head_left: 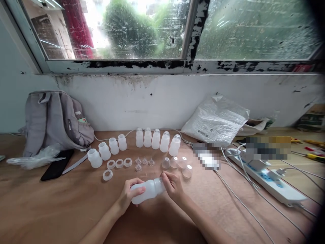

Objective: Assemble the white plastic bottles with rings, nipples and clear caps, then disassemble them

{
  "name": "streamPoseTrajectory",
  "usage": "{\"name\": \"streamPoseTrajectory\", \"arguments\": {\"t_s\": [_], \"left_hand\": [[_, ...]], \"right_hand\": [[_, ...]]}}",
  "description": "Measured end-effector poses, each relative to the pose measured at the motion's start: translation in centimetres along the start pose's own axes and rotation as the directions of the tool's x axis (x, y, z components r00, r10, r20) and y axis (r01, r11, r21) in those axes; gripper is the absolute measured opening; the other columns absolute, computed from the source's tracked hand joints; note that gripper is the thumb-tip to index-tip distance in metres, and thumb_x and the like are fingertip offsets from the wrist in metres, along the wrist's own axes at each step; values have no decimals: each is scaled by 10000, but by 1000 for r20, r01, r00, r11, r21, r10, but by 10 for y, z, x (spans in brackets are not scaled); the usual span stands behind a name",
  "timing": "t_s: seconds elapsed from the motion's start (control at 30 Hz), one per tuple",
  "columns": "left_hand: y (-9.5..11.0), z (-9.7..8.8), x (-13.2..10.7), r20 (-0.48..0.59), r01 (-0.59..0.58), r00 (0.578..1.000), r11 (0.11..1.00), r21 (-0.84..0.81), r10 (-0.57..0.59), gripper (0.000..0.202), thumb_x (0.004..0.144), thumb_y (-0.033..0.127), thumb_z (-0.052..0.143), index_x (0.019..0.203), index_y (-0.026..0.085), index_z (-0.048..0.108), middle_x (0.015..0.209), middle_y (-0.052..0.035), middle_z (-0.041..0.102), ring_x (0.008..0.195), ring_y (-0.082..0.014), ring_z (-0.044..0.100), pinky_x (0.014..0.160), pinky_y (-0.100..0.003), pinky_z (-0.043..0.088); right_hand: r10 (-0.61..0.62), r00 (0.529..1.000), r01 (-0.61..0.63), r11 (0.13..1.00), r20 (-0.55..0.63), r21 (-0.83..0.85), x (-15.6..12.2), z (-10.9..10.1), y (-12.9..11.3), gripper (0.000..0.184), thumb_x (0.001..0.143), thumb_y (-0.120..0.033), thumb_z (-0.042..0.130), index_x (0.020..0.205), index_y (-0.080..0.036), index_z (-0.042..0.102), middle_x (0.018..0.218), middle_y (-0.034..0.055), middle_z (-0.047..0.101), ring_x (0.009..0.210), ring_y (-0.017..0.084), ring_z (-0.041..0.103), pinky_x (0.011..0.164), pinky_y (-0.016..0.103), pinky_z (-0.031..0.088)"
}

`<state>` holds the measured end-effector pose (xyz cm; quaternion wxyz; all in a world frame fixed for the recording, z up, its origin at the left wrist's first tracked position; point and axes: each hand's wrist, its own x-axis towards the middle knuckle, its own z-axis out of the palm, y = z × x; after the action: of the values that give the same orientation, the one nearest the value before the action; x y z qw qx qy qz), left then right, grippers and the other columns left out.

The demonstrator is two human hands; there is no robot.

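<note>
I hold a small milky-white plastic bottle point(146, 190) on its side just above the wooden table. My left hand point(129, 196) is wrapped round its base. My right hand point(172, 184) pinches the cap end of the same bottle. Beyond my hands lie several white rings point(115, 165), several clear teats point(144, 162) and several clear caps point(177, 163). Behind them stands a row of capped bottles point(156, 139), and to its left a row of open bottles point(108, 150).
A grey backpack point(54, 120) leans on the wall at the back left, with a black phone point(57, 164) and a crumpled plastic wrap point(35, 158) beside it. A white plastic bag point(215, 120) lies back right. A power strip point(269, 179) with cables crosses the right side.
</note>
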<state>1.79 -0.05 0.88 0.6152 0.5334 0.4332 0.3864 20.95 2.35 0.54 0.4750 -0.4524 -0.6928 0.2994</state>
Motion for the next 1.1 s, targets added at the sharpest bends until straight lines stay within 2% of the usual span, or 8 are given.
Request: {"name": "streamPoseTrajectory", "arguments": {"t_s": [0.17,0.33,0.4,0.5,0.57,0.87,0.93,1.1], "left_hand": [[7,8,-7,-18,-91,996,995,34,92,273,671,403,586,759,146,553,614,8,548,488,-101,478,409,-185,362],[8,14,-13,-63,-278,947,905,321,314,220,716,345,562,834,167,511,793,-32,597,625,-137,534,548,-227,424],[5,12,-14,-42,-377,892,792,479,450,231,701,299,582,882,180,501,827,-42,595,659,-156,556,579,-251,450],[0,7,-11,75,-548,737,528,649,672,326,673,239,610,968,201,475,855,-56,581,746,-184,581,646,-285,482],[-3,4,-9,153,-594,660,387,705,736,386,670,217,612,1020,208,451,881,-69,577,797,-194,589,670,-292,496],[-4,-3,-5,279,-610,514,116,784,811,465,684,243,610,1113,229,429,897,-79,617,816,-198,622,647,-283,524],[-4,-4,-3,280,-614,506,113,781,815,450,685,241,610,1102,233,441,889,-73,622,822,-199,623,645,-284,524],[-2,0,-3,207,-626,570,257,736,795,382,668,247,622,1017,223,469,863,-72,617,843,-213,608,684,-312,513]], "right_hand": [[-49,998,48,999,-47,-19,3,-5,-7,345,799,-306,360,480,-197,283,457,-45,269,419,79,268,420,228,195],[-39,991,33,998,-129,-48,8,-6,-13,373,804,-310,356,465,-195,250,442,-49,249,416,74,243,419,232,176],[0,991,-5,999,-131,-41,9,-6,-13,376,803,-319,355,463,-195,252,437,-48,260,417,75,247,420,231,177],[95,988,-101,994,-120,-39,11,-5,-10,376,793,-327,356,455,-192,261,434,-46,261,422,78,254,423,233,171],[146,984,-152,987,-105,-50,12,-5,-8,373,782,-329,360,449,-191,262,437,-46,248,426,79,250,425,235,164],[266,960,-265,964,-87,18,16,-6,-15,325,723,-306,368,442,-199,242,439,-48,222,423,80,229,411,228,156],[271,958,-272,962,-92,7,16,-7,-15,329,723,-312,369,442,-200,240,436,-48,222,421,80,232,411,228,155],[235,960,-239,971,-156,-11,14,-3,-10,367,749,-324,369,422,-198,261,417,-48,237,408,80,242,405,231,155]]}}
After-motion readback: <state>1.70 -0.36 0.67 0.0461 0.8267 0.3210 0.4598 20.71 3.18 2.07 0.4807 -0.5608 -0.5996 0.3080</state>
